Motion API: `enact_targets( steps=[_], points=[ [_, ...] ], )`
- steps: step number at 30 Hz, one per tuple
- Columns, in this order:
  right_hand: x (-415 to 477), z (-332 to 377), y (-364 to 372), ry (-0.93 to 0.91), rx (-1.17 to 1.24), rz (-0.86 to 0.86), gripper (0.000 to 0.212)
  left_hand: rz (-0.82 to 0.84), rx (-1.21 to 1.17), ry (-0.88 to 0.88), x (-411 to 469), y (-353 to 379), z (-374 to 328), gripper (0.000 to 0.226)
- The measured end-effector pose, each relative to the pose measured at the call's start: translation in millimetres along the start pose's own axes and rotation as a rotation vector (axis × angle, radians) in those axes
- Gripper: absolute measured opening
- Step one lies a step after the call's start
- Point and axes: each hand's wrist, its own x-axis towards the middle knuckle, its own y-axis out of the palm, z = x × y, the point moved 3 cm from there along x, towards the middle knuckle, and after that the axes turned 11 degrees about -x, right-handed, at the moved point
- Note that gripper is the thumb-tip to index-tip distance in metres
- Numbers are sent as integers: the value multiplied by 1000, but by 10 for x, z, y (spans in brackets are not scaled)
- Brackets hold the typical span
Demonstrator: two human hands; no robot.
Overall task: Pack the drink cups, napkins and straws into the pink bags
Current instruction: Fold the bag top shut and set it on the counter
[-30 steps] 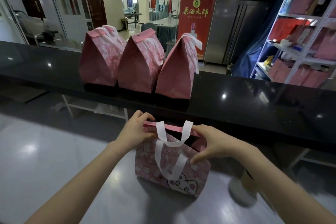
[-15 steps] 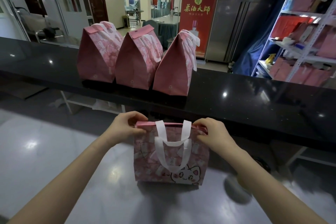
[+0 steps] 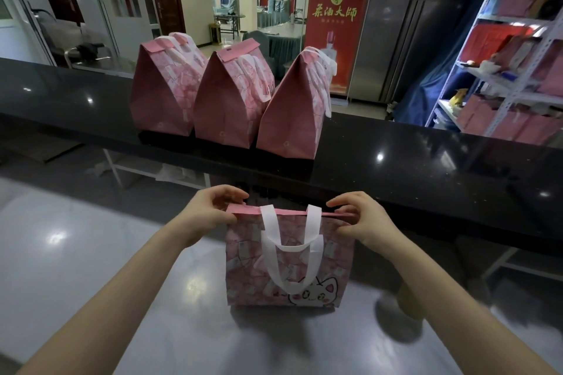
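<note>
Both our forearms (image 3: pixel 122 298) stretch forward over the grey surface (image 3: pixel 76 253), converging on the pink bag (image 3: pixel 289 268) standing upright there. Our left hand (image 3: pixel 210 213) pinches its top left corner, our right hand (image 3: pixel 362 219) its top right, each grip narrow on the folded rim. Beyond, three closed bags (image 3: pixel 225 100) stand side by side on the black surface (image 3: pixel 426 167).

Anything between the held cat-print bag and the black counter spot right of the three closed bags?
Nothing visible. The left hand and right hand pinch the top edge of the pink cat-print bag; the raised glossy black counter right of the three closed pink bags shows only reflections.
</note>
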Motion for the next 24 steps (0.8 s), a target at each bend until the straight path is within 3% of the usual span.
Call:
enact_targets(
  steps=[4,9,13,18,24],
  points=[
    [78,58,-5,3,-177,-66,46,-111,108,119,38,26,-13,45],
    [124,-7,14,113,-186,18,77,-147,119,152,35,-26,-10,39],
    [75,-68,44,67,-120,132,85,-102,150,136,-29,-51,23,36],
    [67,-72,12,62,64,240,63,-110,212,163,-71,-26,9,33],
    [60,-131,45,123,133,119,29,-176,223,179,-86,19,17,24]
  ],
)
